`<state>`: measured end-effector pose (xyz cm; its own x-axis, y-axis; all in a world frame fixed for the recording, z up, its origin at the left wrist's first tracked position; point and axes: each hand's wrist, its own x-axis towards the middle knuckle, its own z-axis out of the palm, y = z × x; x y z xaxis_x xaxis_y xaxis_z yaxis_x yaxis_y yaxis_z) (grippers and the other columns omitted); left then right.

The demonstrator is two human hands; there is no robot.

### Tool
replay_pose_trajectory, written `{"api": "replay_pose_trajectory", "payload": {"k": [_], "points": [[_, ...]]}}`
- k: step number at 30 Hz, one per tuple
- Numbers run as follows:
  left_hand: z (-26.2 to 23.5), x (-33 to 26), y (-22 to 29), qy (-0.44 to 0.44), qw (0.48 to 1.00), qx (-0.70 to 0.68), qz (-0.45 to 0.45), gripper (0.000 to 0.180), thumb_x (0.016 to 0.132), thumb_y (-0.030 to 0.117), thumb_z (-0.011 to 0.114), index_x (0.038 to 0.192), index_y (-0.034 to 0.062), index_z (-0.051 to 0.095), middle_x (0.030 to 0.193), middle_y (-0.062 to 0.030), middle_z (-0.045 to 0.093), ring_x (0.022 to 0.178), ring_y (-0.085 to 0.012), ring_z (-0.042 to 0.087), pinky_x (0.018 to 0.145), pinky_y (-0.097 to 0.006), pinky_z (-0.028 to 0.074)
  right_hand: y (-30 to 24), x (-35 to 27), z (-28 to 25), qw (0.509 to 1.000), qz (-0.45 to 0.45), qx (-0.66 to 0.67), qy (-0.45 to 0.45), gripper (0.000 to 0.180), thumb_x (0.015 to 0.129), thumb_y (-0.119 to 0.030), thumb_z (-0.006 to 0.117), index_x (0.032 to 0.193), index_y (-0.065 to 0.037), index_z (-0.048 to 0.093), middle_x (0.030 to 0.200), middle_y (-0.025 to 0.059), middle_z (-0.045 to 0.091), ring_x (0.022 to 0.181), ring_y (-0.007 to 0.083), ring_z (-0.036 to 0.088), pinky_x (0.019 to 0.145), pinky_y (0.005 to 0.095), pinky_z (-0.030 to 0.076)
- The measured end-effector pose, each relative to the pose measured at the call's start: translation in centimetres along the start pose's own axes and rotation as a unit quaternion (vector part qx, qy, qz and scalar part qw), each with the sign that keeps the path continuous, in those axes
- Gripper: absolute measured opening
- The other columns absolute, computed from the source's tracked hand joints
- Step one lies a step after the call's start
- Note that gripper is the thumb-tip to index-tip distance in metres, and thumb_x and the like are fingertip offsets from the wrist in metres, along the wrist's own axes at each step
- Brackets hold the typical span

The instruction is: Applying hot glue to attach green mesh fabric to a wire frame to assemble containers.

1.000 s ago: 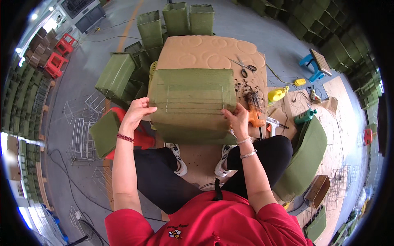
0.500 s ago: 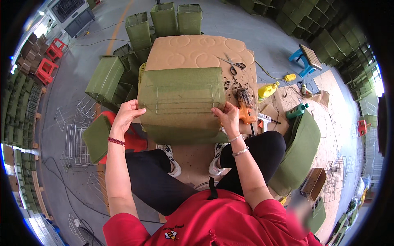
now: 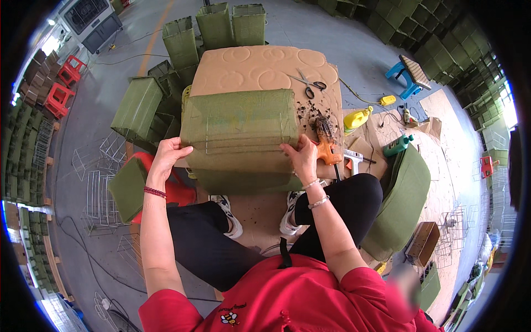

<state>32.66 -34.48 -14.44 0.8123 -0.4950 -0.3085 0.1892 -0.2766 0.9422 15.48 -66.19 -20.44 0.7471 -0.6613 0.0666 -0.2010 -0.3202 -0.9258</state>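
A sheet of green mesh-like fabric (image 3: 243,119) lies over the padded brown work surface, and its near part hangs down toward my feet. Thin wire lines show through the cloth. At its near left edge, my left hand (image 3: 165,159) pinches the fabric between thumb and fingers. Along the near right edge, my right hand (image 3: 303,159) grips it the same way, thumb on top. A fold or seam runs across between both hands. Close beyond my right hand lies an orange tool (image 3: 328,151) with a dark tangled head.
Scissors (image 3: 309,86) and dark scraps lie on the brown board (image 3: 243,69). To the right are a white glue gun (image 3: 357,159), a yellow bottle (image 3: 358,119) and a green bottle (image 3: 398,145). Green fabric boxes (image 3: 138,108) stand left, wire frames (image 3: 101,191) below them; a blue stool (image 3: 407,77) stands right.
The fabric between my hands has folded or tilted, so the several wire lines near its front edge are now mostly hidden. Both hands still hold the edges; the view has shifted slightly.
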Motion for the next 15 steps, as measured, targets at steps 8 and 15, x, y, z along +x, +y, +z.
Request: {"api": "replay_pose_trajectory", "payload": {"k": [8,15], "points": [[0.1,0.4,-0.5,0.006,1.000,0.016,0.011,0.023,0.080,-0.003,0.064,0.102,-0.0038,0.066,0.097,-0.0079,0.068,0.083,-0.0103,0.063,0.080,-0.024,0.048,0.8,0.6,0.2,0.999,-0.016,0.017,-0.032,0.027,0.069,-0.014,0.077,0.072,0.002,0.056,0.055,0.0065,0.055,0.049,0.0105,0.047,0.049,0.0297,0.039],[0.3,0.0,-0.8,0.012,1.000,0.006,0.027,0.023,0.080,-0.003,0.064,0.102,-0.0039,0.066,0.095,-0.0073,0.069,0.082,-0.0101,0.062,0.079,-0.025,0.048,1.5,1.0,0.1,0.999,-0.022,-0.005,-0.044,0.025,0.069,-0.015,0.077,0.075,0.002,0.060,0.056,0.0066,0.055,0.050,0.0117,0.048,0.050,0.0297,0.040]]}}
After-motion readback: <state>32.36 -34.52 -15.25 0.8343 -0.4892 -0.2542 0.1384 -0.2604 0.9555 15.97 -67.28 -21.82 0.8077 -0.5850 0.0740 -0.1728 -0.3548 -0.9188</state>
